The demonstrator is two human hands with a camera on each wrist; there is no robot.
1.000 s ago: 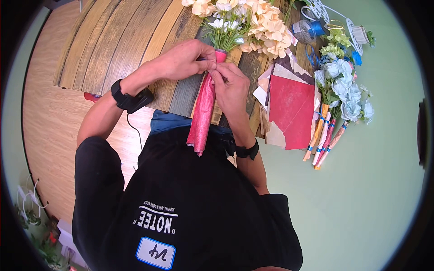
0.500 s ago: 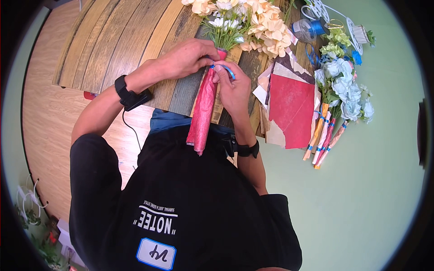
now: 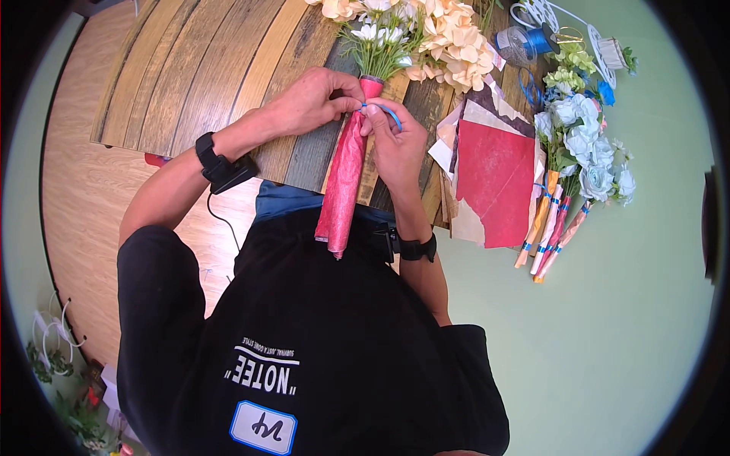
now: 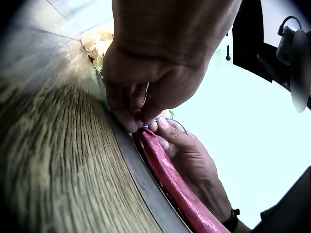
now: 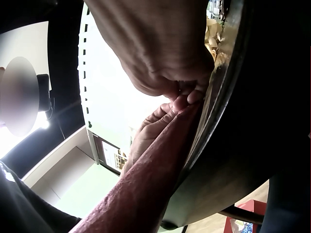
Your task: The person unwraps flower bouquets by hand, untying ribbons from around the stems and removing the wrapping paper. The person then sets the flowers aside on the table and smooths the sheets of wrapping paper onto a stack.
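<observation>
A bouquet with stems rolled in pink-red paper (image 3: 344, 186) lies over the table's near edge, its lower end towards the person's shirt. White daisy-like flowers (image 3: 374, 36) stick out of its top. Just below the paper's upper rim, a thin blue ribbon (image 3: 395, 118) crosses the roll. My left hand (image 3: 312, 100) pinches the ribbon between thumb and fingertips at the left of the roll. At the right, the right hand (image 3: 399, 148) pinches it too, with a loose end curving over its fingers. In the left wrist view, both hands' fingertips meet at the top of the pink-red roll (image 4: 177, 182).
Peach flowers (image 3: 452, 49) lie at the table's far side. Sheets of red paper (image 3: 494, 178) and torn pale paper are stacked to the right. Beyond them are wrapped blue flowers (image 3: 582, 140) and a blue ribbon spool (image 3: 537, 41). A wooden table (image 3: 201, 72) spreads to the left.
The fingertips, close together a second ago, have drawn slightly apart across the roll. The ribbon's loose end now shows as a curve over the right hand.
</observation>
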